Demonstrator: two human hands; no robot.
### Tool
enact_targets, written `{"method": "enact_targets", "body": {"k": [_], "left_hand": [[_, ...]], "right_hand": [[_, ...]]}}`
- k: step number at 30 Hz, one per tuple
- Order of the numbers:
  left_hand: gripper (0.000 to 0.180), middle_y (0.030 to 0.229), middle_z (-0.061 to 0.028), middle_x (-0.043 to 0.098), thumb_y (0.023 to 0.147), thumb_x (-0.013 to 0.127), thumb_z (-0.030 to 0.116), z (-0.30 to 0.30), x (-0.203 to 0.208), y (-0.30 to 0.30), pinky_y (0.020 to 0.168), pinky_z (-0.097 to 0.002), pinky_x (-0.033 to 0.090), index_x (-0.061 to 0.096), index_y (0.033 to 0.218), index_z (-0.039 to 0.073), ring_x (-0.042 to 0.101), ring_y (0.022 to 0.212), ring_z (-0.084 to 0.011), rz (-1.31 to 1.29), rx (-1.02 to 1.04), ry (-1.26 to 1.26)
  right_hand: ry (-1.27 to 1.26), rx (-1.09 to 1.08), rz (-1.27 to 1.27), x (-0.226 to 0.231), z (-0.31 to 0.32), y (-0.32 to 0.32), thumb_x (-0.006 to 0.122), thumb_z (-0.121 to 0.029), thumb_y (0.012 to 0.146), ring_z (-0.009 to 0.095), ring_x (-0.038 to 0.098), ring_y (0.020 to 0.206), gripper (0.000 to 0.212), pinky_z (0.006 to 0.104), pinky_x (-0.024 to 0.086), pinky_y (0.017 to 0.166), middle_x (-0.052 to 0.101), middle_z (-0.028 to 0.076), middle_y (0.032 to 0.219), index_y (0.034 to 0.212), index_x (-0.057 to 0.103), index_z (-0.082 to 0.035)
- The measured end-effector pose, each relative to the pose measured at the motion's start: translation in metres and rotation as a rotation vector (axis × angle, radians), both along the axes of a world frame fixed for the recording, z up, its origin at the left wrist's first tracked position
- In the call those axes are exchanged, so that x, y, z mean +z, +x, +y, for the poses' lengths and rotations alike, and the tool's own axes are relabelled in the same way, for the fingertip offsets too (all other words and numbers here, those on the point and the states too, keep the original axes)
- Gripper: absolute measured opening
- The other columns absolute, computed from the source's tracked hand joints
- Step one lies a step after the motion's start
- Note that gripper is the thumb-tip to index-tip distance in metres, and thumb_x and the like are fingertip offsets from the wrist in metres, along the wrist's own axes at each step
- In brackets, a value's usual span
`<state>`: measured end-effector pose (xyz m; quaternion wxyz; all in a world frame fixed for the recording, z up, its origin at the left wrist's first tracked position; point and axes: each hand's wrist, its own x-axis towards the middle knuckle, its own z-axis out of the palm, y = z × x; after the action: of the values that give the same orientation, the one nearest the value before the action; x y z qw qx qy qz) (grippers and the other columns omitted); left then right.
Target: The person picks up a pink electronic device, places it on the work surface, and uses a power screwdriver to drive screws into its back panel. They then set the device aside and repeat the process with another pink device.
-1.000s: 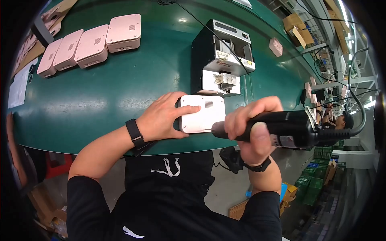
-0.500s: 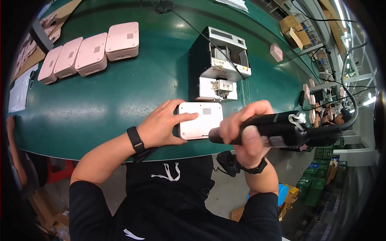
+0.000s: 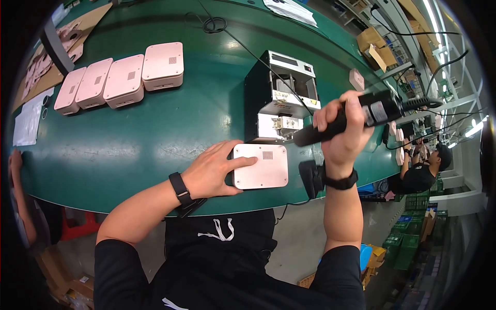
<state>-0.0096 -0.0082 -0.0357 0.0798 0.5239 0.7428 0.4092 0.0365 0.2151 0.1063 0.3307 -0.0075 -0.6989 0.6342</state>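
Observation:
A pale pink box (image 3: 271,173) with rounded corners, a small vent grille and screw holes lies flat near the table's front edge. My left hand (image 3: 213,168) grips its left end, with the thumb and fingers around the sides and one finger across the top. Raised to the right of the box, my right hand (image 3: 347,124) is wrapped round a black electric screwdriver (image 3: 381,109) with a cord at its rear. Its front end points left and down, close to the front of a screw feeder (image 3: 258,101); the bit's tip cannot be made out.
Several similar pink boxes (image 3: 124,80) stand in a row at the back left. A thin cable (image 3: 248,49) crosses over the feeder. Another pink box (image 3: 356,79) sits at the far right. Co-workers (image 3: 426,168) are at the right and left edges.
My right hand has lifted the screwdriver off the box's lower right corner and moved it up and right toward the feeder. My left hand keeps its grip; the whole view has shifted slightly.

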Motion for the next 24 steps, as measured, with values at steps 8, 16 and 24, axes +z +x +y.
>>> {"method": "enact_targets", "body": {"k": [8,16,24], "left_hand": [[0.073,0.131,-0.0143,0.049,0.061,0.086,0.025,0.002,-0.008,-0.003,0.104,-0.0442,0.041,0.059,0.129,0.025,0.050,0.121,-0.0350,-0.011,0.001,0.014],[0.072,0.128,-0.0149,0.051,0.061,0.086,0.025,0.002,-0.007,-0.008,0.099,-0.0439,0.043,0.060,0.128,0.024,0.052,0.117,-0.0353,0.031,0.002,0.067],[0.056,0.119,-0.0171,0.056,0.069,0.079,0.024,0.007,-0.019,-0.008,0.094,-0.0452,0.045,0.061,0.120,0.011,0.055,0.108,-0.0382,-0.248,-0.107,0.189]], "right_hand": [[-0.118,0.344,-0.028,0.009,-0.073,0.044,0.056,-0.034,0.094,0.017,0.048,0.050,0.031,0.0346,0.045,0.054,0.051,0.007,0.066,0.102,0.044,-0.007],[0.061,0.420,-0.172,0.000,-0.092,0.040,0.065,-0.028,0.089,0.016,0.050,0.054,0.035,0.0332,0.045,0.056,0.052,0.007,0.067,0.102,0.042,-0.007],[0.384,0.384,-0.026,-0.022,-0.103,0.028,0.069,-0.004,0.081,0.012,0.055,0.063,0.025,0.0271,0.046,0.061,0.058,0.005,0.073,0.095,0.049,-0.001]]}}
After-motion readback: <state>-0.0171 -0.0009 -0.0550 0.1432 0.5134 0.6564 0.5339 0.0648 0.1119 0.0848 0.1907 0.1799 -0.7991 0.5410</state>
